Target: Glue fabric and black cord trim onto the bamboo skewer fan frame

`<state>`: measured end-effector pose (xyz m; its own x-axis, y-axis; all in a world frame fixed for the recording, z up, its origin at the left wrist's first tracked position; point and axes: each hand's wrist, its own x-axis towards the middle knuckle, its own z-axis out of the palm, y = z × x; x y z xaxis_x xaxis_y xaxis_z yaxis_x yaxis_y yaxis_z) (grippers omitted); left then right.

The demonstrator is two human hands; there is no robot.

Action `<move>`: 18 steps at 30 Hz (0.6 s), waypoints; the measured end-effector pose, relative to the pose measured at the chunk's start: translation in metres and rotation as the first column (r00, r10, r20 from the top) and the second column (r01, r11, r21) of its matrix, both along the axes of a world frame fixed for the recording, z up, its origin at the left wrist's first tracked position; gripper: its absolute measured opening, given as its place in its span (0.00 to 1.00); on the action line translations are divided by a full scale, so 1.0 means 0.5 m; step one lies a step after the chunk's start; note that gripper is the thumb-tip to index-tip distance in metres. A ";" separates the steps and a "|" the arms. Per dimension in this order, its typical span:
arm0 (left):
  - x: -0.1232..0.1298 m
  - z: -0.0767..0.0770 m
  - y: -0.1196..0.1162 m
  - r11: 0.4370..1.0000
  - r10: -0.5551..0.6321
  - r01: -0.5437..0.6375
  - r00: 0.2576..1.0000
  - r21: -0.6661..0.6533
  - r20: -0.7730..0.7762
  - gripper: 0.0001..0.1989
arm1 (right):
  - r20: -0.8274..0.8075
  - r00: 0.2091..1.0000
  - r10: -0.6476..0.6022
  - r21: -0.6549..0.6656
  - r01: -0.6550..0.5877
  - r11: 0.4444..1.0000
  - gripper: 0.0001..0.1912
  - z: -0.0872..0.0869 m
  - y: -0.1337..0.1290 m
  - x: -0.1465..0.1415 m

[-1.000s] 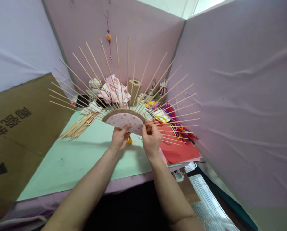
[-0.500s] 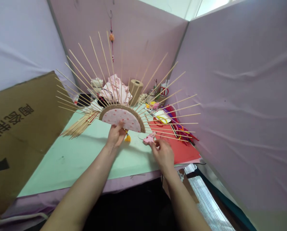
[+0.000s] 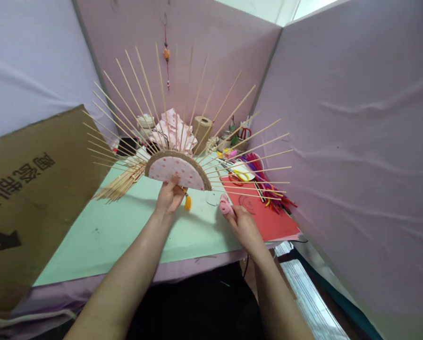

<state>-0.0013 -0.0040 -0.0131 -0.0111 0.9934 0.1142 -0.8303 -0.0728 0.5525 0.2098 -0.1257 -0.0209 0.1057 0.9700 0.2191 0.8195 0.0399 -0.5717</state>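
Note:
My left hand (image 3: 169,196) grips the straight lower edge of a half-round fan frame (image 3: 178,173), thumb on its front. Pink spotted cloth covers the frame's face inside a brown rim. Many thin wooden sticks (image 3: 146,78) radiate from the rim, up and to both sides. A yellow tassel (image 3: 188,203) hangs beside my left hand. To the right, my right hand (image 3: 245,226) is closed round a pink hot glue gun (image 3: 226,206), held apart from the frame. A dark cord shows below that hand.
A bundle of thin sticks (image 3: 121,183) lies left on the pale green tabletop (image 3: 126,231). Red sheet (image 3: 273,222), scissors (image 3: 238,178) and coloured pipe cleaners (image 3: 264,182) are at right. Pink cloth (image 3: 172,127) and a brown roll (image 3: 201,130) stand behind. A cardboard panel (image 3: 38,198) stands left.
My right hand has lifted the glue gun and turned it, so its end now faces up toward me. The fan frame in my left hand has tilted slightly.

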 end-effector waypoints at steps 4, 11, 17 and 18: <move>-0.004 0.003 0.000 1.000 0.007 -0.007 1.000 0.005 0.003 0.24 | -0.389 0.904 0.176 -0.040 -0.208 0.977 0.20 0.048 -0.057 0.004; 0.001 0.002 -0.007 0.999 -0.048 0.048 0.999 -0.001 -0.025 0.23 | -0.743 0.594 0.308 0.261 -0.167 0.951 0.23 0.074 -0.091 -0.056; 0.010 -0.007 -0.014 0.993 -0.120 0.120 0.993 0.002 -0.021 0.22 | -0.766 0.590 0.255 0.275 -0.058 0.960 0.23 0.050 -0.075 -0.079; 0.012 -0.008 -0.015 0.992 -0.127 0.127 0.992 0.002 -0.026 0.22 | -0.766 0.593 0.248 0.274 -0.048 0.961 0.23 0.047 -0.075 -0.081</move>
